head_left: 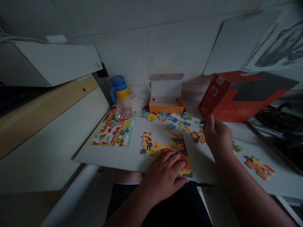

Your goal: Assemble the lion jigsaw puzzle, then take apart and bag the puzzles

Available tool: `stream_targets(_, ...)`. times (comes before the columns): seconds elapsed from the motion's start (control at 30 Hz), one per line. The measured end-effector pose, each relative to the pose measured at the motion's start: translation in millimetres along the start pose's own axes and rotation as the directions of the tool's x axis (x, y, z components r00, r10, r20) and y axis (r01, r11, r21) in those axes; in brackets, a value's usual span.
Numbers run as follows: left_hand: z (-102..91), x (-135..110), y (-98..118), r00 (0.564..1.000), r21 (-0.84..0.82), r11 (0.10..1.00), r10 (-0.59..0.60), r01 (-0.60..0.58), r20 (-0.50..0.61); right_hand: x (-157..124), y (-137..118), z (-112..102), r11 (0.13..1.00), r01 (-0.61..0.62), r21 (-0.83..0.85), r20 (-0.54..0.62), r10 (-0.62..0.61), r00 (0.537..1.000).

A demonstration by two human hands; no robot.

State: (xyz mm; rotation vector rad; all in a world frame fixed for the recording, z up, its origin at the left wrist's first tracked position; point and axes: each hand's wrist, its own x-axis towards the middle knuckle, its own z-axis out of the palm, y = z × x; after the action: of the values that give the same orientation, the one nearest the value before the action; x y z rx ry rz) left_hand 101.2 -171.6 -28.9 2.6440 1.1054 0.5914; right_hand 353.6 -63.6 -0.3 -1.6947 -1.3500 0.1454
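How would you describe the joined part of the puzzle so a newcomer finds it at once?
On the white table, look from the open orange box toward the near edge. There lies the joined puzzle, partly hidden by the left hand. Unlike the loose pieces beyond it, it forms one large, mostly yellow patch.

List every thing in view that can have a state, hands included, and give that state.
Orange cardboard box: open, lid raised.
Blue-and-yellow bottle: upright, lid on.
Clear plastic wrap: crumpled.
Colourful illustrated sheet: lying flat.
Yellow-and-red jigsaw: partly assembled.
Loose multicoloured puzzle pieces: scattered.
Large red cardboard box: standing.
Left hand: open, palm down on the jigsaw.
Right hand: fingers curled; whether it holds anything is unclear.
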Motion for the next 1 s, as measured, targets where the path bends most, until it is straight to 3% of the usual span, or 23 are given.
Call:
stream_targets(0.1, -0.7, 0.5, 0.1, 1.0, -0.007, 1.0, -0.001, 0.001, 0.006, 0.2, 1.3, -0.2, 0.997, -0.008, 0.075, -0.064, 0.013, 0.998)
stream_targets(0.27, -0.9, 0.5, 0.2, 1.0, 0.0, 1.0, -0.012, 0.012, 0.015, 0.1, 0.0, -0.7, 0.992, -0.025, 0.121, -0.058, 0.032, 0.998)
stream_targets(1.0, 0.5, -0.7, 0.3, 1.0, 0.028, 1.0, 0.011, -0.01, -0.014, -0.3, -1.4, -2.8, 0.998, -0.043, 0.05, 0.003, 0.043, 0.999)
